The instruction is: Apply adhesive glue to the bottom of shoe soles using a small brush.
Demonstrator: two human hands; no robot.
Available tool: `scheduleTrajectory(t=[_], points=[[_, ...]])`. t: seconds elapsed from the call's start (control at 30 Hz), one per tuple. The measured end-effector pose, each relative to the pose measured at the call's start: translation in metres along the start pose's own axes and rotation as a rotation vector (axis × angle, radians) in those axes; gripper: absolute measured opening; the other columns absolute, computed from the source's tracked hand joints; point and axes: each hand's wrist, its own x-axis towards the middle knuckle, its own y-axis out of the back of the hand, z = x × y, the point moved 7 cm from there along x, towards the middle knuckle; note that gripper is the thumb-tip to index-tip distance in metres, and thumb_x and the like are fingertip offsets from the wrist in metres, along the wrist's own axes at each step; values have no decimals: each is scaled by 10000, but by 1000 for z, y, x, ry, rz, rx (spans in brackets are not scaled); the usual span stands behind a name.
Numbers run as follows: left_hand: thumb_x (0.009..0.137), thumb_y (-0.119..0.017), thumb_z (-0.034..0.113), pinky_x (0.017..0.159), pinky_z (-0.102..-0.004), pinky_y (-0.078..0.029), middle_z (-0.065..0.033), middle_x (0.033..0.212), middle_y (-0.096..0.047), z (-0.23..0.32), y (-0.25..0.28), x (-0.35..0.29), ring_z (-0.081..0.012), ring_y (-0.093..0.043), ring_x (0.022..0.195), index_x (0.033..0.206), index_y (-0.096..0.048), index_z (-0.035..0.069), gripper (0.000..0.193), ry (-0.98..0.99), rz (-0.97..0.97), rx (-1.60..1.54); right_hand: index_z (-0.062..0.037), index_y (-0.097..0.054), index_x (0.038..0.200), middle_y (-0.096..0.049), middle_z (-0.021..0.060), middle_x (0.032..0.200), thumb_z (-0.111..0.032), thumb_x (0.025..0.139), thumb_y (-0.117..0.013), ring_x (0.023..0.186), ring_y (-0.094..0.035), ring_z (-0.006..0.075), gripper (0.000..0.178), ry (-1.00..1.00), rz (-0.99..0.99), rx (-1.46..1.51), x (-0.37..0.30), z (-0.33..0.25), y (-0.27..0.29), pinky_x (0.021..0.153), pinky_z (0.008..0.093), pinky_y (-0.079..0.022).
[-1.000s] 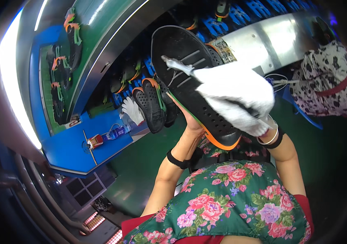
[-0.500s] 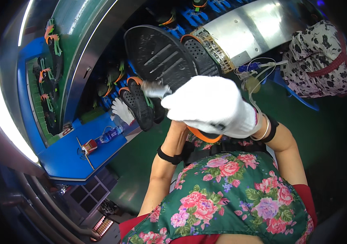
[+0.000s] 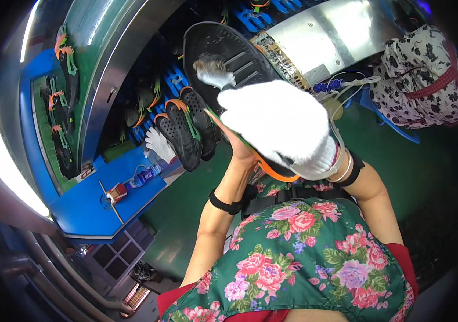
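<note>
My left hand (image 3: 239, 149), bare, grips the near edge of a black sandal (image 3: 229, 43) with orange trim, its grooved sole turned up toward me. Over it, my right hand (image 3: 280, 126) in a white knit glove is closed on a brush (image 3: 215, 72), whose bristles lie against the left part of the sole. The glove hides the brush handle and much of the sandal's middle. Left of my hands stand black perforated sandals (image 3: 178, 129) with orange and green straps.
A blue bench (image 3: 84, 209) at left carries a plastic bottle (image 3: 145, 176), a small red box (image 3: 116, 193) and a white glove (image 3: 159, 144). A metal machine plate (image 3: 325, 37) lies at the back, with a flower-patterned cloth (image 3: 422, 80) at right.
The brush has moved up and to the left across the sole. The sandal has shifted slightly to the right and up, and more of my left hand shows.
</note>
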Motion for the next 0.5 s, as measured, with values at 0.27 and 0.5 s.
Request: scheduleTrajectory(t=[0.27, 0.5], points=[[914, -255, 900, 1184, -469, -390, -88, 1539, -496, 7, 9, 5, -293, -505, 1382, 1577, -387, 107, 1041, -17, 9, 94, -51, -763, 1154, -767, 104, 1151, -55, 858, -739, 1017, -729, 267, 297, -208, 1, 186, -9, 15, 10, 881, 390, -579], [913, -259, 900, 1182, -471, -392, -88, 1539, -496, 17, 12, 6, -295, -506, 1380, 1577, -385, 105, 1043, -14, 27, 161, -34, -789, 1067, -781, 112, 1088, -54, 836, -760, 952, -742, 245, 233, -235, -44, 388, -1, 18, 14, 831, 373, -588]])
